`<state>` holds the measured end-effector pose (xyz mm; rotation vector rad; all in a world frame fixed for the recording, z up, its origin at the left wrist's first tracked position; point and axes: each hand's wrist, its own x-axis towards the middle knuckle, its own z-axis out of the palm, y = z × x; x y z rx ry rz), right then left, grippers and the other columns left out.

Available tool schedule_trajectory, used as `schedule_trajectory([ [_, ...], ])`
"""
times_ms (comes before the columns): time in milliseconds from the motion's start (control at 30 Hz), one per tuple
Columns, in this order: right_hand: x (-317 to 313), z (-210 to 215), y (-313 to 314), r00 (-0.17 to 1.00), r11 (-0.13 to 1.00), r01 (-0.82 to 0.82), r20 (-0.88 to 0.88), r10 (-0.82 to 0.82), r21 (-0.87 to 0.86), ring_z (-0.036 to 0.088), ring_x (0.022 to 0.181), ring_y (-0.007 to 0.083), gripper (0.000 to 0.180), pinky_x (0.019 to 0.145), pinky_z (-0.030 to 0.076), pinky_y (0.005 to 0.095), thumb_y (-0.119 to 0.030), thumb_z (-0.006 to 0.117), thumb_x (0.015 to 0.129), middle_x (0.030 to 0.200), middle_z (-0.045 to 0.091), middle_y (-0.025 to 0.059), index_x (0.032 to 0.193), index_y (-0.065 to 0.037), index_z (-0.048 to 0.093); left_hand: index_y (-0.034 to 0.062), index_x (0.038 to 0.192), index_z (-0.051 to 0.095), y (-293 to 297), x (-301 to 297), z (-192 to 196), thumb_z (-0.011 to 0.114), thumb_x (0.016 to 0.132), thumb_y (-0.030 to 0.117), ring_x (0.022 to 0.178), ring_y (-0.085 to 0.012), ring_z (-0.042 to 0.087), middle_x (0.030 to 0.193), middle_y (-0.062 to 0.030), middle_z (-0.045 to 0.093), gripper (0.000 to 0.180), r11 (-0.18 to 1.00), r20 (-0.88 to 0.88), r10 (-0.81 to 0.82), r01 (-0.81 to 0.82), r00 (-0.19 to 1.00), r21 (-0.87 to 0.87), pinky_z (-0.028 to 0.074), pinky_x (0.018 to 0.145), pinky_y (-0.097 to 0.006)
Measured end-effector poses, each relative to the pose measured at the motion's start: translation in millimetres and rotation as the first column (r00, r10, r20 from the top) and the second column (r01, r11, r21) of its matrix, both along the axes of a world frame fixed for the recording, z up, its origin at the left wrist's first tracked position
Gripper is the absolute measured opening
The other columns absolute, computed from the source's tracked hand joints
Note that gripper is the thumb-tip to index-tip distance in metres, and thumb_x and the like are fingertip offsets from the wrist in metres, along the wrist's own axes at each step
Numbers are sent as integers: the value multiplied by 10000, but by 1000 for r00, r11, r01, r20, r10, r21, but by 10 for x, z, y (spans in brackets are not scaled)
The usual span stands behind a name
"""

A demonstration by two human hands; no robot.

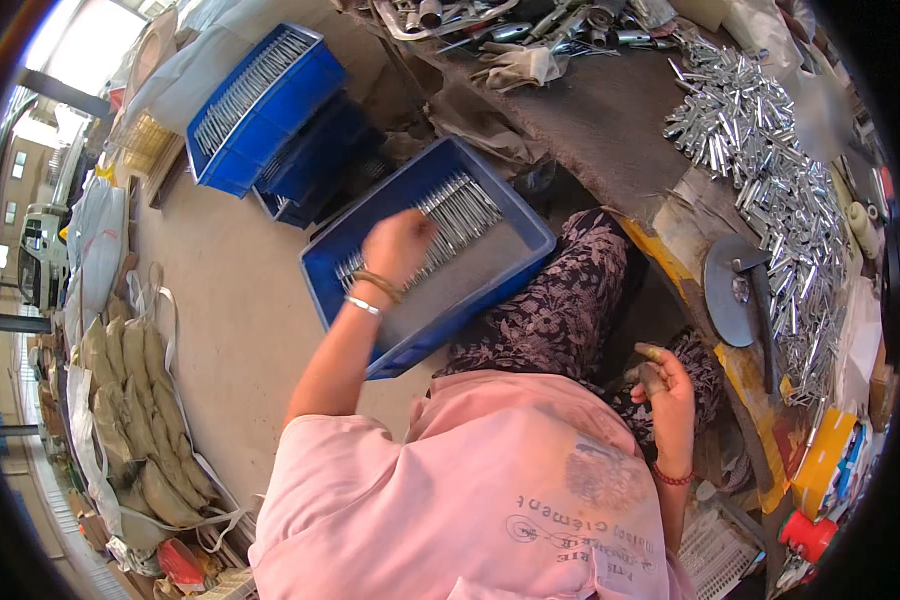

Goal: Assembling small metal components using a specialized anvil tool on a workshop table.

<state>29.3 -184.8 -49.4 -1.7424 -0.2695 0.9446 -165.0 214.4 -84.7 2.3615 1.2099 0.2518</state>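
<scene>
My left hand [398,248] is over a blue plastic bin [425,345], above the slim silver metal rods [460,215] laid side by side in a row inside it. Motion blurs its fingers, so I cannot see whether it holds anything. By my right thigh, next to the bench edge, my right hand [667,380] is raised with its fingers apart and slightly bent. Dark, worn coverings or stains show on its fingertips. Nothing is visible in it. A large heap of short shiny metal tubes [740,130] lies on the bench to the right.
Stacked blue bins [265,110] with similar rods stand beyond the bin. A round grey metal plate [735,290] with a lever sits at the bench's yellow edge [745,385]. Metal tools [510,30] and a cloth glove [525,68] lie farther back. Filled sacks [140,420] are on the left.
</scene>
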Motion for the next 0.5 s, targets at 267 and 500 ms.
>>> schedule_trajectory([
  [267, -98, 87, -353, 990, 990, 133, 58, -131, -35, 630, 748, 61, 293, 690, 550, 232, -46, 569, 1046, 990, 717, 35, 1318, -59, 675, 80, 946, 749, -1557, 1232, 231, 752, 941, 320, 734, -377, 700, 800, -172, 711, 240, 757, 454, -590, 653, 668, 21, 549, 664, -470],
  [500, -126, 20, -635, 920, 915, 375, 59, -387, 151, 640, 796, 59, 285, 717, 548, 243, -48, 612, 1039, 1009, 723, 20, 1315, -33, 680, 46, 1024, 767, -2105, 1528, 427, 797, 925, 207, 716, -292, 710, 856, -150, 733, 191, 475, 516, -699, 861, 495, -184, 555, 658, -374],
])
